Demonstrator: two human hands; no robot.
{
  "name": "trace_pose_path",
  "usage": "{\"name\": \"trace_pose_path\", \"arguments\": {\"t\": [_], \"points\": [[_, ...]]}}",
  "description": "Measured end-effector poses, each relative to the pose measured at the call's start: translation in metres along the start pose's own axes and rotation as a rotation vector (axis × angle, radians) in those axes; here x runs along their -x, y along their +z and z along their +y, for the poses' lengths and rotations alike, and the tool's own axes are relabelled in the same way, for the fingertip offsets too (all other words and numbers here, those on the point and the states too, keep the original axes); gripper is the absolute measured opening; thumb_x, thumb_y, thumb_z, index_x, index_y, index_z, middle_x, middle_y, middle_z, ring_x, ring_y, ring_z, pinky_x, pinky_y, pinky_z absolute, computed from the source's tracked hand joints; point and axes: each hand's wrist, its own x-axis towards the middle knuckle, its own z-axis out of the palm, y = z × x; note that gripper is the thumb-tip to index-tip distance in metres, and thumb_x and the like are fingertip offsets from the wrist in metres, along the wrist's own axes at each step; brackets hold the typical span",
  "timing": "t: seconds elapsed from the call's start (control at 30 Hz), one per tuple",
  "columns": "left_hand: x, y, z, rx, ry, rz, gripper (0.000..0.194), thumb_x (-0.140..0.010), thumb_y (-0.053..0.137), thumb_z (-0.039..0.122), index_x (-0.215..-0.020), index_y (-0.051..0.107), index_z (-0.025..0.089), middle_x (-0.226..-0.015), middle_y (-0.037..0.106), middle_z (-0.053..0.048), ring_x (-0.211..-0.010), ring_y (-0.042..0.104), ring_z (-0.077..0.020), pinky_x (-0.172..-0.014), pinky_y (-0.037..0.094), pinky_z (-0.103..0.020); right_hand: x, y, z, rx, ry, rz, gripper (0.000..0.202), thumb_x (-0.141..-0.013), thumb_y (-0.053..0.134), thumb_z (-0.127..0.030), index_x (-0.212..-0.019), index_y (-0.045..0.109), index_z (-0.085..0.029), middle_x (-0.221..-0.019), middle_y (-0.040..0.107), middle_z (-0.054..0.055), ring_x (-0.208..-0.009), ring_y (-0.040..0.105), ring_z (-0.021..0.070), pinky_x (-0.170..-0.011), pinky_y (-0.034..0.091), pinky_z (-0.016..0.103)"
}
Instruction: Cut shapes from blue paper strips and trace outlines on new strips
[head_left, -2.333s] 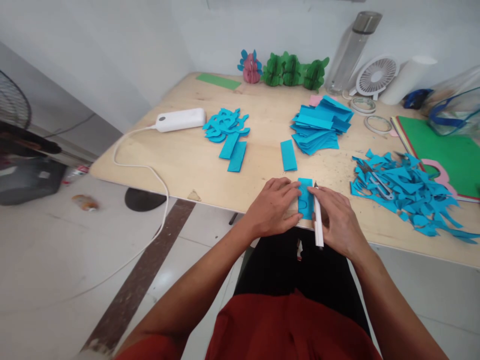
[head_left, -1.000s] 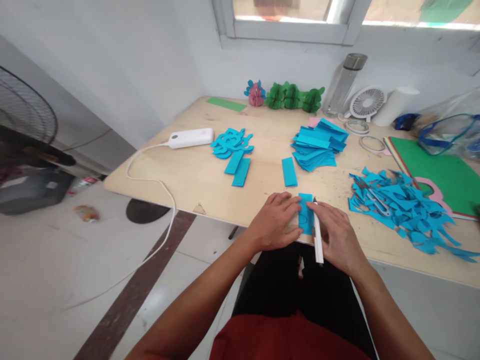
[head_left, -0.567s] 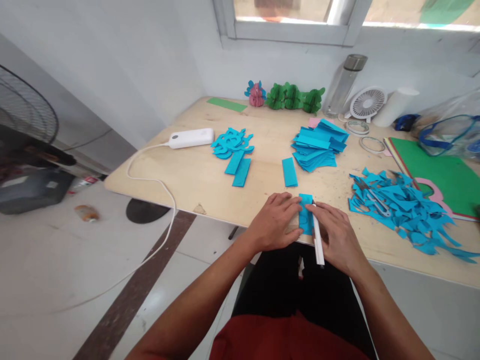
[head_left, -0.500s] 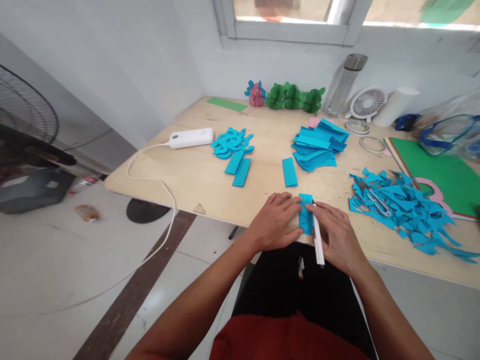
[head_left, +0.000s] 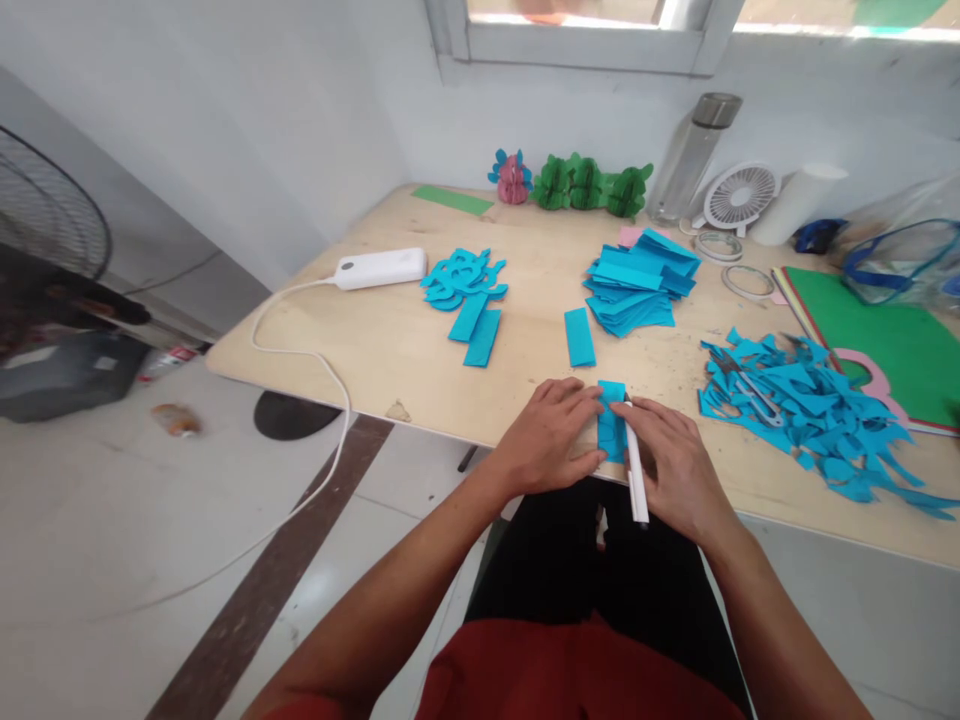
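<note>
At the table's front edge lies a small blue paper strip (head_left: 611, 425) with faint drawn curves on it. My left hand (head_left: 551, 435) rests with fingers and thumb apart, their tips on the strip's left side. My right hand (head_left: 675, 460) is closed around a white pen (head_left: 637, 475), with fingertips touching the strip's right side. The pen points away from me, its dark tip partly hidden by the fingers. Just beyond the strip is another blue paper rectangle (head_left: 580, 338).
Behind it are stacked blue papers (head_left: 637, 285); to the left, blue cutouts (head_left: 461, 280) and a white power bank (head_left: 381, 268) with cable. At right, blue scraps (head_left: 810, 410) carry a cutter-like tool (head_left: 756, 392). Green paper ornaments (head_left: 585, 185) and a bottle (head_left: 691, 155) stand along the wall.
The whole view has shifted slightly, so things appear a little higher. Both hands, the pen and the strip keep nearly the same arrangement.
</note>
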Motion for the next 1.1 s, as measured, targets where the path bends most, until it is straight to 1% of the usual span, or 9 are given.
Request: {"name": "trace_pose_path", "arguments": {"t": [0.1, 0.23, 0.43, 0.5, 0.73, 0.93, 1.1], "points": [[0.0, 0.0, 0.0, 0.018, -0.009, -0.002, 0.046, -0.082, 0.061, 0.041, -0.122, 0.053, 0.02, -0.14, 0.053, -0.011, -0.132, 0.042, -0.0312, -0.109, 0.034, -0.051, 0.0, 0.0, 0.0, 0.002, 0.0, 0.0, 0.066, -0.079, 0.053, -0.016, -0.143, 0.043, -0.023, -0.129, 0.064, 0.01, -0.124, 0.053, 0.0306, -0.097, 0.044, 0.052], [0.001, 0.0, -0.002, 0.045, -0.015, 0.012, 0.04, -0.082, 0.061, 0.04, -0.116, 0.056, 0.02, -0.14, 0.053, -0.01, -0.134, 0.04, -0.0306, -0.11, 0.034, -0.05, 0.0, 0.0, 0.0, -0.002, 0.011, -0.008, 0.062, -0.078, 0.052, -0.016, -0.14, 0.047, -0.022, -0.128, 0.065, 0.01, -0.124, 0.053, 0.0311, -0.098, 0.043, 0.052], [0.003, -0.003, -0.003, 0.118, -0.029, 0.095, 0.026, -0.084, 0.057, 0.031, -0.107, 0.058, 0.019, -0.137, 0.055, -0.009, -0.136, 0.039, -0.0263, -0.112, 0.034, -0.046, 0.0, -0.001, -0.001, -0.014, 0.027, -0.016, 0.057, -0.078, 0.052, -0.014, -0.135, 0.051, -0.02, -0.126, 0.065, 0.011, -0.124, 0.052, 0.0308, -0.099, 0.041, 0.052], [0.003, -0.004, -0.003, 0.119, -0.027, 0.101, 0.024, -0.084, 0.057, 0.03, -0.105, 0.058, 0.018, -0.137, 0.056, -0.009, -0.136, 0.04, -0.0264, -0.112, 0.035, -0.045, 0.0, -0.001, -0.002, -0.013, 0.03, -0.019, 0.055, -0.079, 0.051, -0.014, -0.134, 0.051, -0.019, -0.127, 0.065, 0.011, -0.124, 0.052, 0.0305, -0.1, 0.041, 0.052], [0.001, -0.009, -0.006, 0.026, 0.025, 0.032, 0.02, -0.087, 0.05, 0.021, -0.104, 0.062, 0.02, -0.138, 0.056, -0.007, -0.136, 0.04, -0.0268, -0.111, 0.034, -0.047, 0.0, -0.001, -0.002, -0.014, 0.033, -0.026, 0.058, -0.077, 0.051, -0.012, -0.134, 0.051, -0.02, -0.128, 0.064, 0.011, -0.125, 0.051, 0.03, -0.101, 0.04, 0.051], [0.001, -0.008, -0.01, -0.001, 0.085, -0.007, 0.025, -0.088, 0.049, 0.02, -0.109, 0.062, 0.019, -0.139, 0.055, -0.007, -0.136, 0.04, -0.0276, -0.11, 0.033, -0.047, -0.001, -0.001, -0.002, -0.003, 0.035, -0.019, 0.054, -0.078, 0.051, -0.012, -0.132, 0.053, -0.018, -0.127, 0.065, 0.011, -0.124, 0.052, 0.0296, -0.1, 0.04, 0.05], [0.003, -0.003, -0.012, 0.01, 0.089, -0.02, 0.029, -0.088, 0.05, 0.022, -0.115, 0.06, 0.019, -0.14, 0.055, -0.007, -0.135, 0.041, -0.0274, -0.111, 0.032, -0.047, -0.001, -0.001, -0.002, 0.007, 0.018, -0.013, 0.053, -0.078, 0.051, -0.013, -0.132, 0.053, -0.017, -0.126, 0.065, 0.011, -0.123, 0.052, 0.0297, -0.099, 0.041, 0.049]]}}
